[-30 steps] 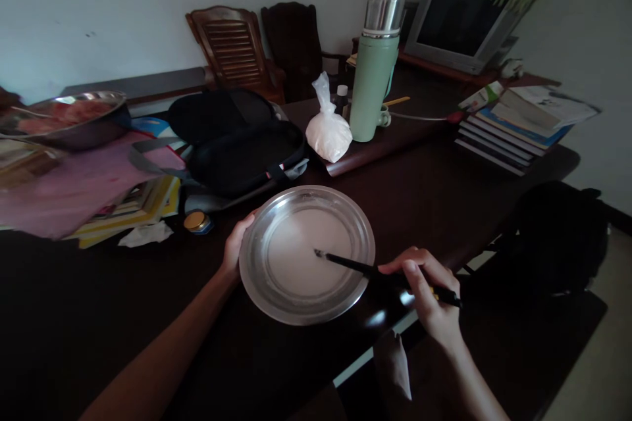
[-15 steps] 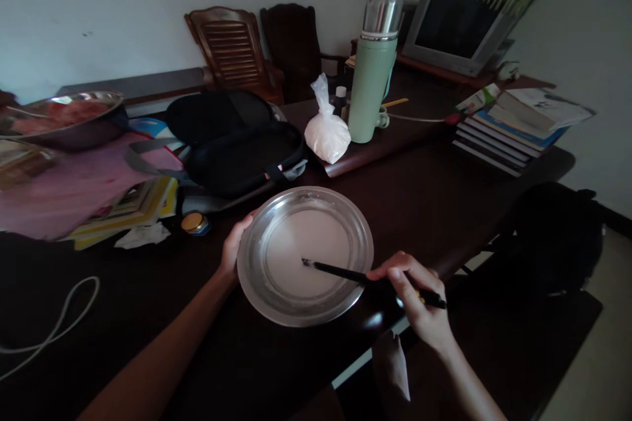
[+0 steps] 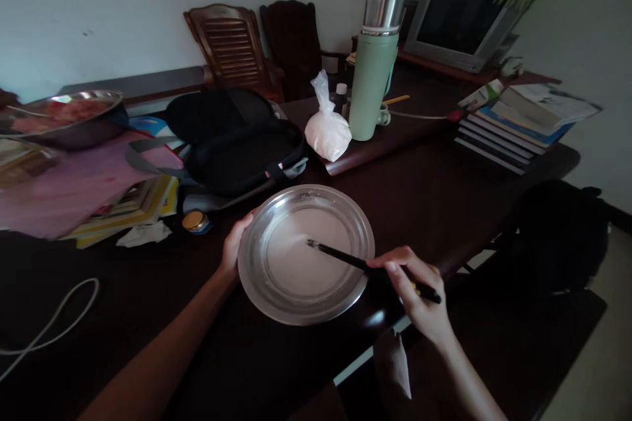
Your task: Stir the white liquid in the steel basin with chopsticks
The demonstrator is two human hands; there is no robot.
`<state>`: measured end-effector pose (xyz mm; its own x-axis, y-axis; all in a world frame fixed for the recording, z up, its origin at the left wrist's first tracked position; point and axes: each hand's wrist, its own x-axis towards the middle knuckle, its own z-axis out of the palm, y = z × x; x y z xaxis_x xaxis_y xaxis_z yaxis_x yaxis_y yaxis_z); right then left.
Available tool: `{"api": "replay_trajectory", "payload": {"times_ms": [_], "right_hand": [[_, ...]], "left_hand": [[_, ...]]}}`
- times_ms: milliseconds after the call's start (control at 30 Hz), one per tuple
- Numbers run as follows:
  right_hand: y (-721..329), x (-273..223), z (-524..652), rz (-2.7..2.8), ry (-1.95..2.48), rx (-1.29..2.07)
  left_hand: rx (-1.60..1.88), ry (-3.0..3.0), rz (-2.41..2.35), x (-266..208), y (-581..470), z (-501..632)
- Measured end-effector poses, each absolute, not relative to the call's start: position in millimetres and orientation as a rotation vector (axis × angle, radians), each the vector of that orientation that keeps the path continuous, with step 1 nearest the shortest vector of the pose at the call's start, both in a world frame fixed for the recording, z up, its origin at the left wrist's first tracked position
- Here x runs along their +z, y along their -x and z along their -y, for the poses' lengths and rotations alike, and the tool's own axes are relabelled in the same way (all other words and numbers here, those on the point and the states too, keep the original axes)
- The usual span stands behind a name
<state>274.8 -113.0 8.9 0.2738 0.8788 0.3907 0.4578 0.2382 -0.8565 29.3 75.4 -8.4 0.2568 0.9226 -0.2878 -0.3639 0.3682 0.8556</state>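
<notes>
A round, shallow metal basin [image 3: 254, 293] holds a whitish liquid [image 3: 291, 270] that is level and smooth. My left hand [image 3: 236, 243] grips the basin's left rim, its fingers mostly hidden behind the edge. Between the closed fingers of my right hand [image 3: 417, 286] are black chopsticks [image 3: 340, 255], which slant over the near right rim. Their tips are wet and whitish and reach the liquid near the basin's middle. Beyond the basin stands a knotted clear bag of white powder [image 3: 328, 135].
A green thermos [image 3: 371, 85] stands behind the bag, beside a small dark bottle [image 3: 340, 99]. An opened black bag [image 3: 237, 145], a gold-lidded jar [image 3: 196, 222] and papers lie left. Stacked books [image 3: 513, 131] are at right; a white cord [image 3: 64, 309] lies near left.
The chopstick tips have moved slightly away from me and to the right within the liquid. My left hand stays on the rim, and the view has shifted a little.
</notes>
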Motion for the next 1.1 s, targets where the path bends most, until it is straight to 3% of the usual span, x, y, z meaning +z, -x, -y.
{"api": "replay_trajectory", "payload": {"times_ms": [1100], "right_hand": [[-277.5, 10.5, 113.5, 1.271, 1.422, 0.441]], "left_hand": [[0.992, -0.757, -0.948, -8.6, -30.4, -75.0]]}}
